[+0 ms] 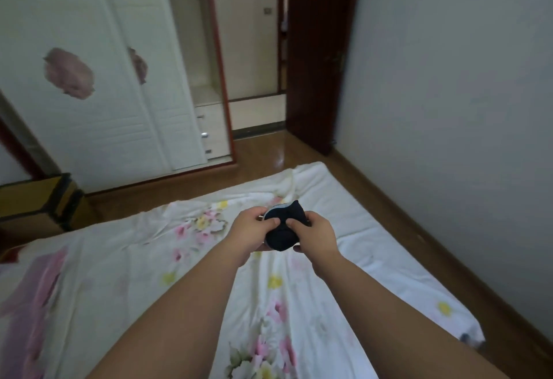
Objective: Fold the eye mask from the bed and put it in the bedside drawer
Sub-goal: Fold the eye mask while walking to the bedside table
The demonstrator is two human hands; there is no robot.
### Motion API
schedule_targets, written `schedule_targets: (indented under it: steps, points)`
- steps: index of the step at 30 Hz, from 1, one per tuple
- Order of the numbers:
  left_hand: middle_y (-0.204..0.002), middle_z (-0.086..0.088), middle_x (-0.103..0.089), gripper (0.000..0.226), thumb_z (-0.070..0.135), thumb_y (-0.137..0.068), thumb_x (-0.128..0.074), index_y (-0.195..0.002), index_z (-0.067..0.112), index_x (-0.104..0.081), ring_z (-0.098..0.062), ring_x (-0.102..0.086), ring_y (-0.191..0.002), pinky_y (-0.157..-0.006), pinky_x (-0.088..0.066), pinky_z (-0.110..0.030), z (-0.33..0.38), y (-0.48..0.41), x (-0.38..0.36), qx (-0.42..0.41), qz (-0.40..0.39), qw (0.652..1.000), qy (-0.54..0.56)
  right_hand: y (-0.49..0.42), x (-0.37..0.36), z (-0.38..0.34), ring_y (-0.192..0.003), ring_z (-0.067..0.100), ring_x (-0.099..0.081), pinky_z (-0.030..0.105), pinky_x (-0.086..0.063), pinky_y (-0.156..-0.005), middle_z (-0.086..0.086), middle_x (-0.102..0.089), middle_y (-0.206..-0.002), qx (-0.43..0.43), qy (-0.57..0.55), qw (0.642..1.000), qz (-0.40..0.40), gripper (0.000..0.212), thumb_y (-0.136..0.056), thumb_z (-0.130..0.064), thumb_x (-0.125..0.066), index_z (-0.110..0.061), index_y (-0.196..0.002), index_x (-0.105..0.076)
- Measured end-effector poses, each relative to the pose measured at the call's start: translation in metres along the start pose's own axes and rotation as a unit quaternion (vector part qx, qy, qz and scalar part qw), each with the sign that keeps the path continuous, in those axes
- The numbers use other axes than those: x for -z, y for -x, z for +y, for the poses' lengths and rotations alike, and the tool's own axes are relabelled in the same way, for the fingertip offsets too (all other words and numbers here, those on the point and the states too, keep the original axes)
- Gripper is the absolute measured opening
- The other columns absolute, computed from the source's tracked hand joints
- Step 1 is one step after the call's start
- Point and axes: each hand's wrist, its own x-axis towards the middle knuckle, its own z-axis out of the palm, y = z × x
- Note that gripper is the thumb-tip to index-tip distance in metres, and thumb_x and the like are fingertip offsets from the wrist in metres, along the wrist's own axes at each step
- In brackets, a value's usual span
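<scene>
A dark navy eye mask [283,230] is bunched between both of my hands above the bed [119,259], which is covered in a white sheet with pink and yellow flowers. My left hand [253,229] grips its left side with the thumb pressed on top. My right hand [317,233] grips the right side, its thumb also on top. A pale lining edge of the mask shows at its upper rim. The bedside drawer is not clearly in view.
A yellow-brown cabinet with dark trim [39,202] stands at the left beside the bed. Behind it is a white sliding wardrobe [98,79] with small drawers [209,130]. A dark wooden door [317,49] is open at the back. Wooden floor [404,214] runs along the right wall.
</scene>
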Motion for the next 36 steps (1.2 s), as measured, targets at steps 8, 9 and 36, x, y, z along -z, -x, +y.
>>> schedule_targets:
  steps: [8,9,36]
  points:
    - [-0.108,-0.017,-0.074,0.012,0.011,-0.095,-0.065,-0.105,0.013,-0.07,-0.026,-0.074,-0.091,-0.06,-0.065,-0.033,0.042,-0.019,-0.166,-0.059,-0.068,0.995,-0.037,-0.018,0.155,0.01,-0.086,0.023,-0.072,0.046,-0.064,-0.075,0.001,-0.074,-0.09,0.024,-0.014,0.993,0.112,0.006,-0.093,-0.021,-0.061,-0.023,-0.094,-0.066]
    - [-0.106,-0.015,-0.074,0.011,0.012,-0.096,-0.064,-0.105,0.013,-0.07,-0.027,-0.074,-0.092,-0.065,-0.066,-0.038,0.046,-0.021,-0.187,-0.064,-0.073,0.994,-0.043,-0.023,0.175,0.013,-0.084,0.021,-0.071,0.046,-0.064,-0.075,0.0,-0.073,-0.09,0.029,-0.013,0.992,0.121,0.006,-0.093,-0.021,-0.061,-0.024,-0.093,-0.066]
    - [-0.1,-0.002,-0.077,0.009,0.021,-0.095,-0.067,-0.096,0.029,-0.071,-0.025,-0.075,-0.094,-0.076,-0.067,-0.044,0.138,-0.138,-0.635,-0.109,-0.203,0.969,-0.09,-0.175,0.595,0.057,-0.091,0.024,-0.071,0.029,-0.056,-0.06,0.008,-0.074,-0.108,-0.006,-0.053,0.976,0.212,0.024,-0.097,-0.013,-0.058,-0.014,-0.12,-0.064]
